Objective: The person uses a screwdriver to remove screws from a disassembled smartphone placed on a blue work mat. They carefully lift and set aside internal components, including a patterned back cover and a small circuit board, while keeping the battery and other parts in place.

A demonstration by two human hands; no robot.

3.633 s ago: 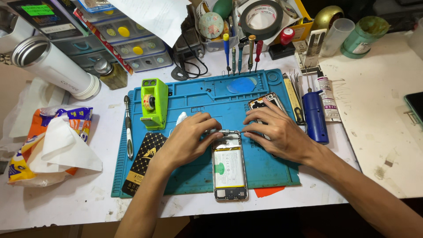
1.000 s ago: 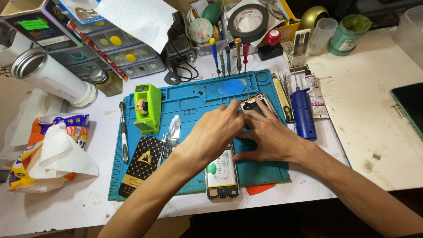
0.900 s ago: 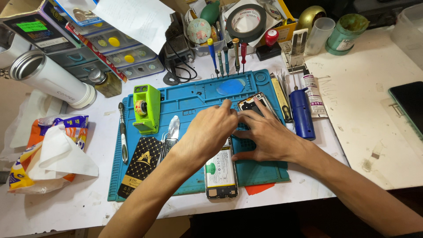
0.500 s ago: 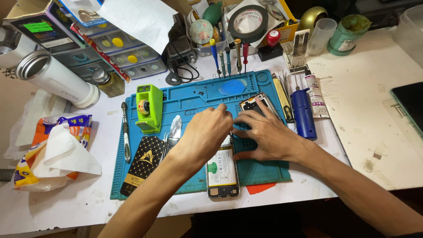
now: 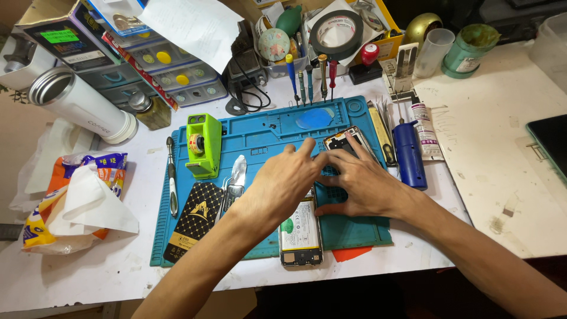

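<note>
An opened phone (image 5: 300, 229) lies face down on the blue work mat (image 5: 266, 133), its innards showing. My left hand (image 5: 283, 183) hovers palm-down over the phone's top end, fingers stretched toward the mat's middle; what lies beneath them is hidden. Just to the right, my right hand (image 5: 361, 182) rests flat on the mat, fingers spread. Its fingertips touch a small black phone part (image 5: 339, 140) near the mat's far edge. The fingertips of both hands meet.
On the mat's left are a green tape dispenser (image 5: 202, 145), a black-and-gold card (image 5: 195, 220) and tweezers (image 5: 235, 180). A blue cylinder tool (image 5: 409, 155) lies right of the mat, screwdrivers (image 5: 310, 80) behind it. A crumpled tissue on a snack bag (image 5: 77, 204) sits far left.
Both hands have moved from the phone's top end a little up the mat toward the black part. Over the last second they barely shift.
</note>
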